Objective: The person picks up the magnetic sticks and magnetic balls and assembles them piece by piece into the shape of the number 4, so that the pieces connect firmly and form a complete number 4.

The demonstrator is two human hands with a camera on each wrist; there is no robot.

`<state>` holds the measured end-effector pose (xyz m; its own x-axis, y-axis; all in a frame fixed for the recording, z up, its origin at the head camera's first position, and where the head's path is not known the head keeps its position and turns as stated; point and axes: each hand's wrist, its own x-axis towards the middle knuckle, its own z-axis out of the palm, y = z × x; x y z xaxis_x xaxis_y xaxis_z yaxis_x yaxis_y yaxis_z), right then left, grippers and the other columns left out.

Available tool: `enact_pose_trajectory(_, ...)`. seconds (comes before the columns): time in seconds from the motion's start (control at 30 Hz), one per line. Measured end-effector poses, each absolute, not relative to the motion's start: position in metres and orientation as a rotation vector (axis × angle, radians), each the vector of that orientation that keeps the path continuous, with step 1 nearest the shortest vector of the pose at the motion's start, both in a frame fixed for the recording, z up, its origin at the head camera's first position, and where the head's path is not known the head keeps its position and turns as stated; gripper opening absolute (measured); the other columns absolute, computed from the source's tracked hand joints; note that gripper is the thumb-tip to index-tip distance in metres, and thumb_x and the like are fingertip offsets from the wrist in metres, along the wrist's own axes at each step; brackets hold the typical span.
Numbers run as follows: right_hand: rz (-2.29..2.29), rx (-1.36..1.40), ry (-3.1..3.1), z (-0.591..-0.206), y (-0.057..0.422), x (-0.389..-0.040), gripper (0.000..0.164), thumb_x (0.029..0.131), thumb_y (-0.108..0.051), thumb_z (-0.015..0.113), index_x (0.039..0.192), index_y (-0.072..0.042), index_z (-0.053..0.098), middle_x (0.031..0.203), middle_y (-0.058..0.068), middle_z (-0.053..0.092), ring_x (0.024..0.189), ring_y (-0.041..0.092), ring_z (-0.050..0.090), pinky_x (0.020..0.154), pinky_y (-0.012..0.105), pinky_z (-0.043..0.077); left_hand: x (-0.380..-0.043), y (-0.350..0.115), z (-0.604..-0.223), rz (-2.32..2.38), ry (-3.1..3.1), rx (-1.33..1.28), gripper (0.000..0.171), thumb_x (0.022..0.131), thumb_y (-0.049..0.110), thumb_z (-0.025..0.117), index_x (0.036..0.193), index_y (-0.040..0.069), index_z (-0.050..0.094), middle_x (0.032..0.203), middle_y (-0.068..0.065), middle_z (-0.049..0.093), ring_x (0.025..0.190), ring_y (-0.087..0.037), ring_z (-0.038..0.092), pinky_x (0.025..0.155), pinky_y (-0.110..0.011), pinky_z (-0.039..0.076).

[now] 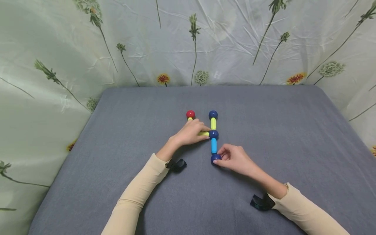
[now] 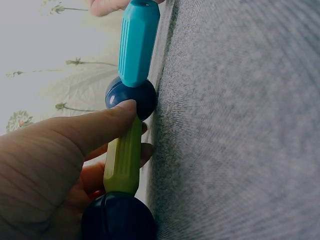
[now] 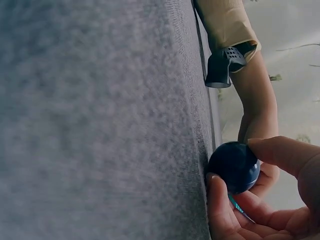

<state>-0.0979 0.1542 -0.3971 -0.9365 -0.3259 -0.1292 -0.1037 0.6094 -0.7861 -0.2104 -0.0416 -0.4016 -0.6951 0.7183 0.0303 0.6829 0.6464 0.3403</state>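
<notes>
A flat figure of toy building rods and balls lies at the middle of the table. My left hand [image 1: 192, 132] pinches the middle blue ball [image 1: 214, 134] where it meets a yellow-green rod [image 2: 122, 162]; another dark blue ball [image 2: 119, 220] sits at that rod's other end, covered by the hand in the head view. From the middle ball, a light blue rod [image 1: 214, 146] runs toward the near blue ball [image 3: 234, 167], which my right hand [image 1: 239, 160] holds between thumb and fingers. A second yellow-green rod [image 1: 213, 123] leads to the far blue ball [image 1: 213, 114].
A red ball [image 1: 190, 114] tops a short visible piece of yellow-green rod beyond the left hand. Grey cloth [image 1: 279, 130] covers the table. Behind it and along its sides hangs a flower-printed curtain [image 1: 229, 42]. Black wrist cameras [image 1: 262, 202] hang below both sleeves.
</notes>
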Motion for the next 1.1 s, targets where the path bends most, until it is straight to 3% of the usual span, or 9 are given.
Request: enact_pose_trajectory(1.1, -1.244, -0.433, 2.524, -0.399, 0.155, -0.107, 0.03, 0.078, -0.019, 0.075, 0.093, -0.003, 0.054, 0.077, 0.005, 0.06, 0.064, 0.008, 0.054, 0.056, 0.02, 0.046, -0.2114, -0.0457, -0.4018, 0.537, 2.764, 1.162, 0.031, 0.087, 0.032, 0.065, 0.113, 0.016, 0.069, 0.086, 0.002, 0.064, 0.079, -0.013, 0.044, 0.07, -0.025, 0.029)
